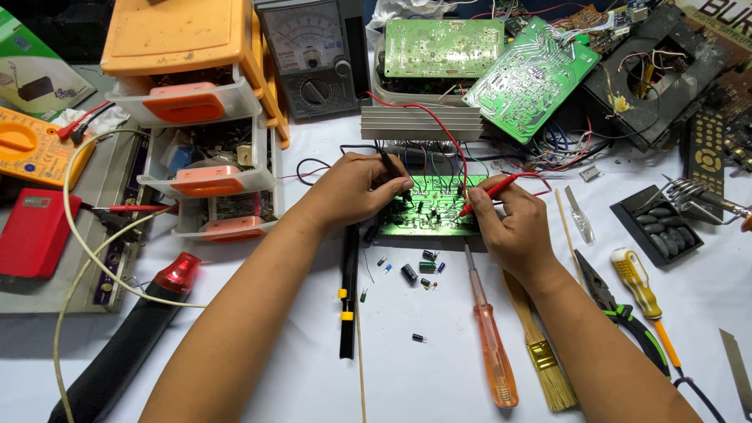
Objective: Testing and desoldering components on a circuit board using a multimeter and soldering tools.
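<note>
The left hand [362, 188] is closed around a black probe [389, 166]. Its fingers [392, 186] pinch the probe and press its tip down on a green circuit board [429, 207]. The right hand [507, 223] is closed around a red probe [489, 190]. Its fingers [479, 211] hold the probe like a pen, and the red tip points left onto the same board. The board lies flat on the white worktop [439, 368], right under both sets of fingers and between the two hands.

Just below the fingers, small loose parts [415, 270] lie on the worktop. An orange screwdriver [489, 337] lies below the right fingers, with a brush [540, 345] just beside it. Farther right of the right fingers lie pliers [619, 313] and a yellow screwdriver [644, 294]. A black tool with yellow bands [347, 290] lies below the left fingers.

Above the fingers, a ribbed metal block [421, 123] lies just behind the board. Behind that sit two more green boards [486, 59] and a grey meter with a dial [313, 55]. Left of the left fingers stands a small set of drawers [196, 133] with orange handles. Far left of them lie a yellow meter [31, 145] and a red box [35, 231].
</note>
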